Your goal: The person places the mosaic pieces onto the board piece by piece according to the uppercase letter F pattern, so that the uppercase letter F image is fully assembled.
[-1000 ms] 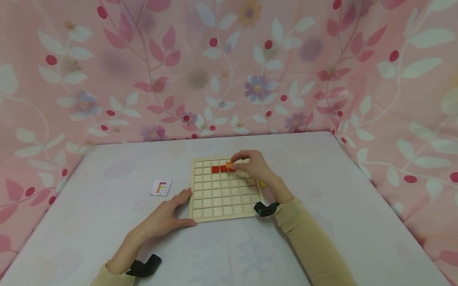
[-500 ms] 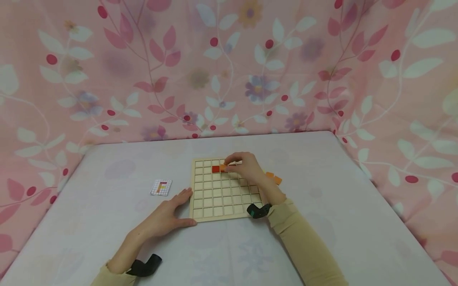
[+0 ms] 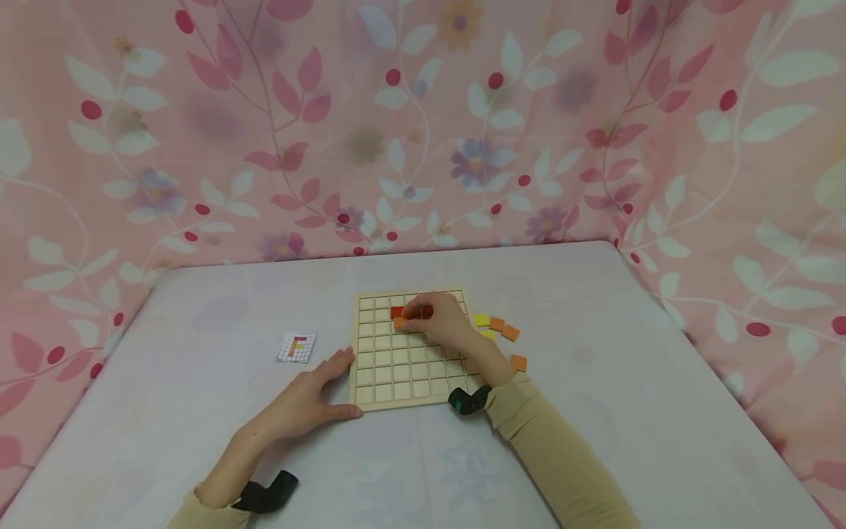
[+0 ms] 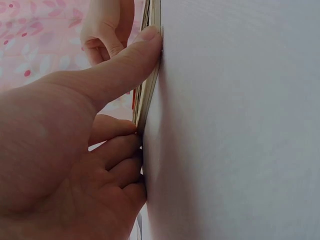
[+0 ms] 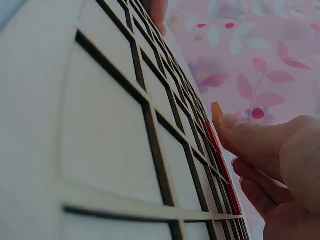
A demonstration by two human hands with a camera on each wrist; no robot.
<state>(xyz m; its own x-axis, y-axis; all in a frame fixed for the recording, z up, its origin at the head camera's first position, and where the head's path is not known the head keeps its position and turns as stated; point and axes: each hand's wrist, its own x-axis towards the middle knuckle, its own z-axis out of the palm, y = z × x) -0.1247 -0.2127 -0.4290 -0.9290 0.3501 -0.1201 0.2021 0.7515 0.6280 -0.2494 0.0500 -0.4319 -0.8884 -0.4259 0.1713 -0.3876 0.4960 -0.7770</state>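
Observation:
A wooden grid board lies on the table, with red tiles in its second row. My right hand reaches over the board and pinches a small orange tile just below the red ones; the right wrist view shows the orange tile held at the fingertips above the board. My left hand lies flat on the table, its thumb and fingers pressed against the edge of the board at its near left corner.
A small pattern card lies left of the board. Loose yellow and orange tiles lie on the table right of the board, one more orange tile nearer. A pink floral curtain surrounds the table on the far side and both sides.
My right hand has carried the orange tile leftward and slightly down across the board. Loose tiles to the right of the board have come into view. The left hand has not moved.

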